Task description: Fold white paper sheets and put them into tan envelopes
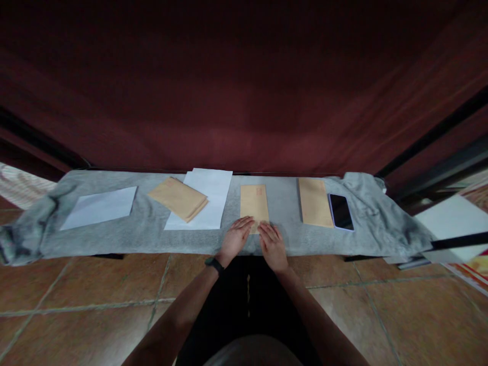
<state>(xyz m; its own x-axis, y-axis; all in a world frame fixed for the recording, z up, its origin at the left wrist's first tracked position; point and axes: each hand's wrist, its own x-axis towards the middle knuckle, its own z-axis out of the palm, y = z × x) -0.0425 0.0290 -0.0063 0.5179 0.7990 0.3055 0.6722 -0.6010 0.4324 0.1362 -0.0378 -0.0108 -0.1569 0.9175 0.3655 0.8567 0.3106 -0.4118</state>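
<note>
A brown paper envelope (253, 201) with small red print near its far end lies flat in front of me. My left hand (235, 237) rests its fingertips on the envelope's near left corner, fingers stretched out. On the near right corner lie the fingers of my right hand (272, 245), also extended and flat. Both hands cover part of the near edge, so what is under the fingertips is hidden. Neither hand is wrapped around anything. A dark band (215, 265) circles my left wrist.
A grey cloth (284, 203) covers the narrow bench. To the left, several brown envelopes (179, 197) overlap white paper sheets (213, 190); farther left lies another white sheet (101, 207). On the right, more brown envelopes (314, 203) sit beside a phone (341, 212). A dark red panel (244, 101) rises behind.
</note>
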